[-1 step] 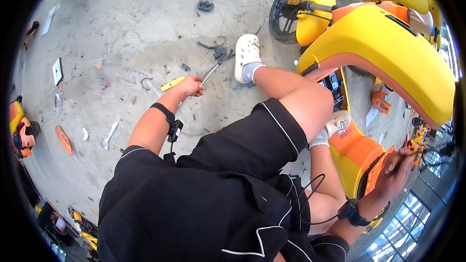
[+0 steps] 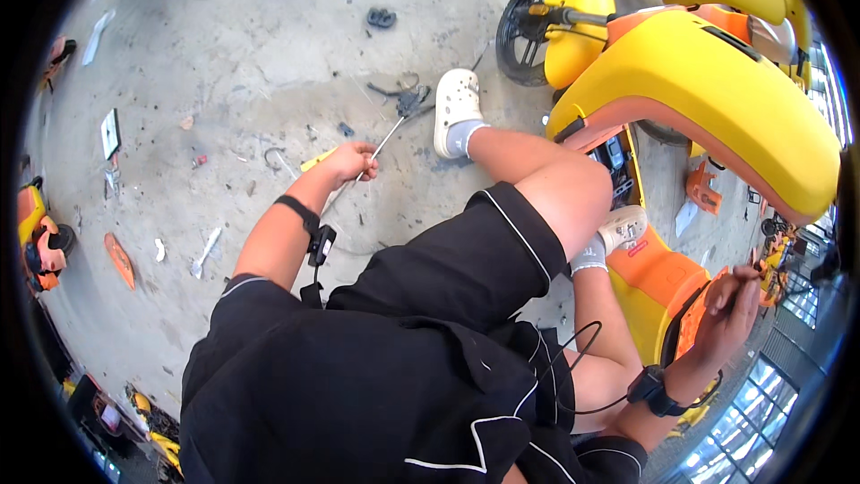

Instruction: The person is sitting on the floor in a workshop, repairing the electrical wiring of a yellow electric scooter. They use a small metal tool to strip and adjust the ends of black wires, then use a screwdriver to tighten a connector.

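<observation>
My left hand [image 2: 356, 164] is closed round a thin, pale, cable-like rod [image 2: 386, 138] above the floor. Its far end meets a dark lever-like part [image 2: 411, 100] lying near my shoe; the other end passes under the hand. A yellow-handled tool [image 2: 315, 161] lies beside that hand, partly covered by it. At the far right, my right hand [image 2: 727, 315] is raised beside the yellow and orange scooter body. Its fingers come together at the tips; what they hold, if anything, is too dark and small to make out.
A yellow scooter [image 2: 690, 81] with its front wheel [image 2: 526, 27] stands at the upper right. My white shoe [image 2: 459, 99] is near the lever part. Scattered on the floor are an orange shell piece [image 2: 118, 260], a white spoon-shaped piece [image 2: 206, 253] and a black part [image 2: 381, 17].
My left hand and the cable-like rod have shifted very slightly, and more of the yellow-handled tool is covered. My right hand stays at the far right.
</observation>
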A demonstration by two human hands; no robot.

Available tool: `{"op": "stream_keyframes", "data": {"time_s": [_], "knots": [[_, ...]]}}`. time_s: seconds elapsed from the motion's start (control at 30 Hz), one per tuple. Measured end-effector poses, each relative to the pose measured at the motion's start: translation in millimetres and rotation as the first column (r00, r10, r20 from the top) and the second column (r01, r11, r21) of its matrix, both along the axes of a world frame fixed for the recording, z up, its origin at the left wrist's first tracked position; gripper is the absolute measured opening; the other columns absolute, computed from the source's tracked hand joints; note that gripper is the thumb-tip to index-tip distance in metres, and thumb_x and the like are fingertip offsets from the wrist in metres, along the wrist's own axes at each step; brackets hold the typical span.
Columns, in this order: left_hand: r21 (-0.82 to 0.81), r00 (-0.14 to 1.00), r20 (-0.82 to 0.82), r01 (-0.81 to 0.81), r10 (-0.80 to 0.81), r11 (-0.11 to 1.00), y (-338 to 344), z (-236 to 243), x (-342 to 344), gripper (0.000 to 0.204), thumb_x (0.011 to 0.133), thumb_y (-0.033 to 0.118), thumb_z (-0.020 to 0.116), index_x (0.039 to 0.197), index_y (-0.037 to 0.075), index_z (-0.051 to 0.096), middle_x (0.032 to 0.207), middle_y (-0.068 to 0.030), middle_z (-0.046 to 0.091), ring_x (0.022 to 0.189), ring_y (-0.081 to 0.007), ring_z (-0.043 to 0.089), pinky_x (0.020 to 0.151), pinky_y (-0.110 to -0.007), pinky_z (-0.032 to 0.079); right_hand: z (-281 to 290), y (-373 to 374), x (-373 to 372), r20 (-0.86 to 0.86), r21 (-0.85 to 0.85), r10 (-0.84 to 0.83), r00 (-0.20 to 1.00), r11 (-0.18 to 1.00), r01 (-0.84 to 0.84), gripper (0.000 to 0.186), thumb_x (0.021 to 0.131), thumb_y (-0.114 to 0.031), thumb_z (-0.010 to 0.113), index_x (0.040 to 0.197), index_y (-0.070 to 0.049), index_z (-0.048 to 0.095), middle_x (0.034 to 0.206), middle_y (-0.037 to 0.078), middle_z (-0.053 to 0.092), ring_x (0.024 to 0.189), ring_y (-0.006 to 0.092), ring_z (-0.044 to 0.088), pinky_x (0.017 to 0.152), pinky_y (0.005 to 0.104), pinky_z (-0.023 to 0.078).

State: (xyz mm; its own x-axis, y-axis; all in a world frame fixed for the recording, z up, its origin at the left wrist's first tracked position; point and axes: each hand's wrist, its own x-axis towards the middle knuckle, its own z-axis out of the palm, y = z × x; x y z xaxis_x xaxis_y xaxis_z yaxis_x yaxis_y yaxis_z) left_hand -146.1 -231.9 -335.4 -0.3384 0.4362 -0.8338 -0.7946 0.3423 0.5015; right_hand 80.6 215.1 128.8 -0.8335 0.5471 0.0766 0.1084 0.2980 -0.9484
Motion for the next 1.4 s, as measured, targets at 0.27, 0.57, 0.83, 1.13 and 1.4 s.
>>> {"op": "stream_keyframes", "data": {"time_s": [0.27, 0.57, 0.83, 1.13, 1.4], "knots": [[0.442, 0.986, -0.132, -0.031, 0.099, 0.896, -8.5, 175.1, 3.0, 0.040, 0.095, -0.002, 0.052, 0.134, 0.003, 0.056, 0.094, -0.0014, 0.061, 0.078, -0.0110, 0.057, 0.072, -0.024, 0.047, 47.9, -41.5, 7.7, 0.106, 0.006, -0.119, 0.987, 0.993, 0.119, 0.043, 0.104, -0.018, 0.048, 0.143, 0.000, 0.046, 0.095, 0.007, 0.062, 0.070, 0.0085, 0.052, 0.066, 0.0211, 0.043], [0.524, 0.807, -0.588, 0.331, 0.052, 0.785, 79.8, 357.2, 41.6, 0.031, 0.093, -0.001, 0.056, 0.124, -0.002, 0.060, 0.092, -0.0054, 0.061, 0.079, -0.0149, 0.055, 0.072, -0.028, 0.045, 69.2, -59.8, 35.5, 0.258, 0.578, -0.136, 0.956, 0.815, -0.040, 0.039, 0.093, -0.022, 0.066, 0.125, 0.000, 0.062, 0.114, 0.020, 0.068, 0.106, 0.0273, 0.066, 0.093, 0.0372, 0.051], [0.365, 0.410, -0.908, 0.679, 0.083, 0.637, 262.7, 496.9, 125.5, 0.025, 0.098, -0.005, 0.049, 0.122, -0.002, 0.055, 0.097, -0.0056, 0.062, 0.085, -0.0134, 0.060, 0.078, -0.027, 0.050, 44.3, -54.0, 33.6, -0.364, -0.215, 0.258, 0.895, 0.911, -0.351, 0.044, 0.104, -0.030, 0.053, 0.135, 0.002, 0.053, 0.128, 0.013, 0.063, 0.112, 0.0204, 0.061, 0.095, 0.0349, 0.049], [0.099, -0.168, -0.963, 0.507, 0.211, 0.856, 282.1, 488.5, 87.6, 0.031, 0.090, -0.005, 0.060, 0.118, 0.007, 0.065, 0.118, -0.0088, 0.067, 0.103, -0.0216, 0.065, 0.091, -0.033, 0.050, 45.7, -0.4, 50.0, -0.617, -0.545, -0.313, 0.722, 0.832, -0.105, 0.029, 0.108, -0.028, 0.045, 0.107, -0.002, 0.058, 0.103, 0.016, 0.070, 0.086, 0.0219, 0.070, 0.075, 0.0326, 0.054], [-0.080, -0.612, -0.729, 0.520, 0.305, 0.850, 330.7, 456.3, 55.5, 0.034, 0.083, 0.000, 0.070, 0.116, 0.008, 0.067, 0.113, -0.0070, 0.067, 0.096, -0.0277, 0.062, 0.083, -0.037, 0.051, 50.9, 6.2, 48.9, -0.635, -0.613, -0.308, 0.709, 0.759, -0.219, 0.025, 0.106, -0.026, 0.047, 0.107, -0.003, 0.058, 0.111, 0.018, 0.069, 0.094, 0.0238, 0.071, 0.072, 0.0312, 0.057]]}}
